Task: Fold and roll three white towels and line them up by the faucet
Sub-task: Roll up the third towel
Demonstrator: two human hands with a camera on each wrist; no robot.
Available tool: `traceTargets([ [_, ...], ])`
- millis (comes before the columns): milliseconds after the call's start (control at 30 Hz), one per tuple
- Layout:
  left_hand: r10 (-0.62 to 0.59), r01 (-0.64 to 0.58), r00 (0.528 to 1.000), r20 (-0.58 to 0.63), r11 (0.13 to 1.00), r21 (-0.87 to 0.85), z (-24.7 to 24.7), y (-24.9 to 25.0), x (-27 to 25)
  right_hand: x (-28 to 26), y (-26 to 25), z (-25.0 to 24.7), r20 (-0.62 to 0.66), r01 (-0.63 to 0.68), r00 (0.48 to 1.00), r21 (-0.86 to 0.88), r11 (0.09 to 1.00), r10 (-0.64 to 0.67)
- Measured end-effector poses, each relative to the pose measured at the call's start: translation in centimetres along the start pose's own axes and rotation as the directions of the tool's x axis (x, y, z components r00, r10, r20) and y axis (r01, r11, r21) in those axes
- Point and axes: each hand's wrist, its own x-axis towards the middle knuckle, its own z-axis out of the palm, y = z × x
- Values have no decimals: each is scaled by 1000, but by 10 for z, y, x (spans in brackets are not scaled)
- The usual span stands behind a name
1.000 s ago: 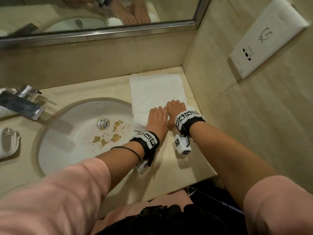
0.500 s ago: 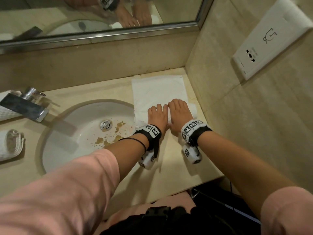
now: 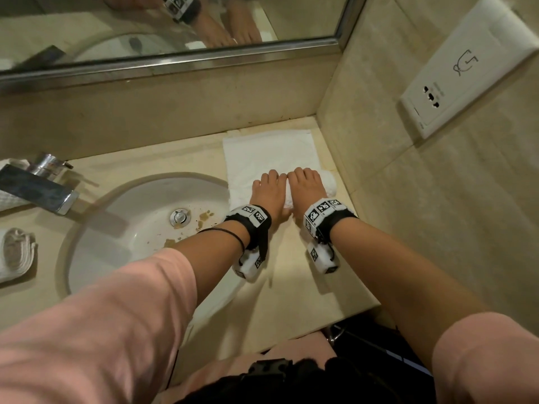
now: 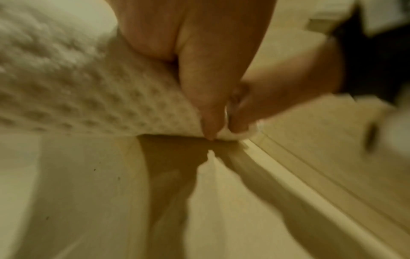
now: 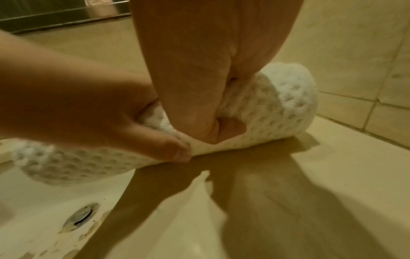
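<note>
A white waffle towel [image 3: 268, 153] lies on the counter to the right of the sink, its near end wound into a roll [image 3: 329, 182]. Both hands sit side by side on that roll. My left hand [image 3: 269, 189] curls over the roll's left half, thumb against its near side [image 4: 210, 112]. My right hand [image 3: 304, 185] curls over the right half, thumb tucked against the roll [image 5: 277, 108]. One rolled towel [image 3: 14, 253] lies at the far left in front of the faucet [image 3: 38, 189]. Another white towel [image 3: 8, 201] shows behind the faucet.
The sink basin [image 3: 96, 258], stained near its drain [image 3: 180, 217], takes up the counter's middle. The tiled side wall [image 3: 408, 199] stands close to the roll's right end and carries a socket plate [image 3: 466, 71]. A mirror [image 3: 175, 30] runs above the back ledge.
Both hands have pushed the roll away from me toward the back wall. The roll has grown thicker and the flat stretch of towel has become shorter.
</note>
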Motion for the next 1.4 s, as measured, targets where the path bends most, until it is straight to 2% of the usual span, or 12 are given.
traceTargets([
  [133,11,-9,1000,-18,993,121,0,5,-2,15,3,-6,93,3,996,-33,999,0],
  [300,-32,27,999,25,984,177,-2,10,-3,36,6,-10,145,4,989,4,1000,-4],
  [467,64,-72,997,53,984,164,-2,-5,12,42,7,-13,159,-6,987,36,999,0],
  [533,72,-81,995,63,987,141,-6,-9,20,41,7,-14,125,-18,992,74,997,8],
  [667,42,-41,996,79,999,-12,-14,-20,32,26,9,-8,-47,36,998,154,987,-29],
  [833,70,-48,988,137,986,-160,-22,-39,49,-2,-11,20,-224,-29,971,235,972,83],
  [1100,89,-44,982,168,966,-256,-27,-52,61,22,-1,13,-225,33,974,211,977,16],
  [1167,104,-61,986,129,951,-302,-25,-54,60,27,1,10,-217,44,976,182,982,-4],
  [1267,140,-134,990,-8,930,-343,-17,-53,53,33,1,6,-183,44,983,149,988,-17],
  [1400,128,-144,986,-102,976,-166,-14,-42,45,38,3,1,-128,48,991,75,996,-38],
])
